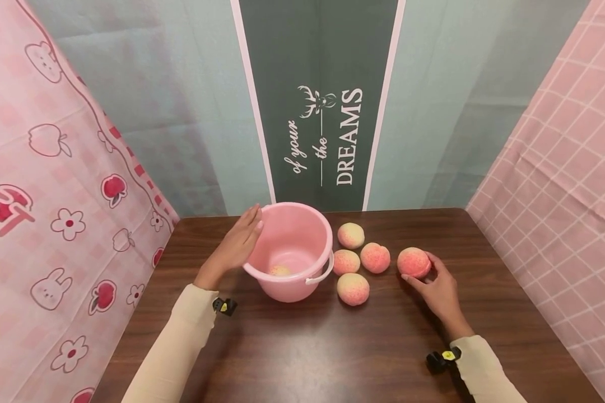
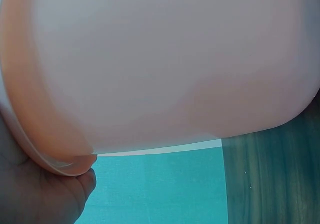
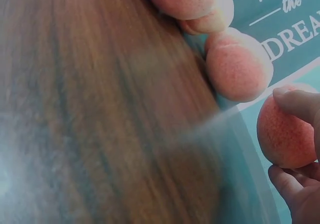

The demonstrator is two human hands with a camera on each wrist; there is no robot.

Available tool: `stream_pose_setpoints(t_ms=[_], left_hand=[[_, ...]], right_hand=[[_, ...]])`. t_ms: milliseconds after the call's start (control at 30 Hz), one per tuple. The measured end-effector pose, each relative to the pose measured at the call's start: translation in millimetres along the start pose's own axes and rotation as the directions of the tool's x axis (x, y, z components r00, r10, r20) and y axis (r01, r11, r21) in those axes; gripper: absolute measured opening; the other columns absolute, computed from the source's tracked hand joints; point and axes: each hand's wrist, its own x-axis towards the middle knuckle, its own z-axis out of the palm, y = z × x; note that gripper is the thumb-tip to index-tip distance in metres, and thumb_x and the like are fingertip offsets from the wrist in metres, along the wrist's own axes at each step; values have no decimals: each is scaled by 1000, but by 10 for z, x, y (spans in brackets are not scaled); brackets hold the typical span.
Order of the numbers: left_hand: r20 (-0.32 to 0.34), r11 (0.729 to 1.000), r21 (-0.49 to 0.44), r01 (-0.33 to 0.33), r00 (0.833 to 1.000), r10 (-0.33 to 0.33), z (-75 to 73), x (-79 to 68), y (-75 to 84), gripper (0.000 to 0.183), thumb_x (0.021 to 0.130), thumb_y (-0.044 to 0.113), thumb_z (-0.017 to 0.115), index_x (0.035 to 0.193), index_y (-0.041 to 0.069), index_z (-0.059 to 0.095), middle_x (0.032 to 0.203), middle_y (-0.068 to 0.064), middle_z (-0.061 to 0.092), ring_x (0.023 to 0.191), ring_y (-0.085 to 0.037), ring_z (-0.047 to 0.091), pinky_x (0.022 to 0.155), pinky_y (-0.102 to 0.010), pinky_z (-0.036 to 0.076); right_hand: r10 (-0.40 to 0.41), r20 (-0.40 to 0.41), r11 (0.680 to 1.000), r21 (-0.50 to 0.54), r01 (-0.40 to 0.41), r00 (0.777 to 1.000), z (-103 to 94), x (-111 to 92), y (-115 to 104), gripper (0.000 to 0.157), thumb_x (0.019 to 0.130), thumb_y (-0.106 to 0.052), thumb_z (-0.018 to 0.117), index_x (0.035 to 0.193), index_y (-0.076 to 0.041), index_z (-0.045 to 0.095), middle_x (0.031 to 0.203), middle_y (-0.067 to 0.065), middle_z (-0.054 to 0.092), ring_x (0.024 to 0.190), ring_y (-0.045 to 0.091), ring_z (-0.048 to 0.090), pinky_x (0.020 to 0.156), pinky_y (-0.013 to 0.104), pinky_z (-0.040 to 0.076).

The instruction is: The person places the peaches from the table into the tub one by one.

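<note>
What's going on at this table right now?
A person's right grip holds a peach by its side, while the left grip rests against the rim of a pink bucket. Four more peaches lie on the wooden table just right of the bucket, and at least one other peach is inside it, partly hidden by the near rim.

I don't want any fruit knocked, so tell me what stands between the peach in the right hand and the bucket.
Four loose peaches lie between the held peach and the pink bucket, whose white handle sits on that side. Nothing visible covers the bucket's open top, so lifting over them looks clear.
</note>
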Motion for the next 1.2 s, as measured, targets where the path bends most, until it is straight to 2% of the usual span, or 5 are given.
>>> stream_pose_setpoints(t_ms=[233,500,667,967,1200], left_hand=[[6,1000,-3,9,1000,-9,8,-19,-8,60,113,39,22,161,3,18,170,-11,10,157,-29,5,123,-53,13],[1,1000,-1,4,1000,-4,12,-29,-18,62,112,40,20,160,1,19,169,-14,11,156,-30,6,124,-53,12],[-1,1000,-1,1,1000,-1,14,-30,-26,61,112,40,20,160,2,18,170,-12,10,156,-30,6,124,-53,12],[-3,1000,-9,0,1000,0,12,-32,-21,61,112,41,20,161,3,17,170,-12,10,156,-30,5,124,-52,12],[-8,1000,-11,-1,1000,1,-3,-20,-4,62,112,42,20,161,4,17,170,-11,10,156,-30,6,124,-53,12]], right_hand=[[-11,-26,1000,21,11,1000,-11,-11,-82,88,83,-34,86,153,-7,40,146,25,49,128,44,55,95,47,46],[-40,-68,996,78,46,997,-9,-17,-185,85,81,-26,88,151,-8,44,143,23,53,123,42,59,88,17,49],[-58,-84,992,111,67,995,-19,-18,-280,84,80,-21,89,150,-7,46,143,23,53,123,42,59,83,7,47],[-76,-63,989,121,83,995,-55,-34,-403,88,81,-21,89,155,-8,42,149,24,49,125,46,57,84,8,46],[-91,-51,990,103,96,995,-92,-30,-548,89,81,-25,89,156,-13,42,151,20,49,128,43,56,90,25,48]])
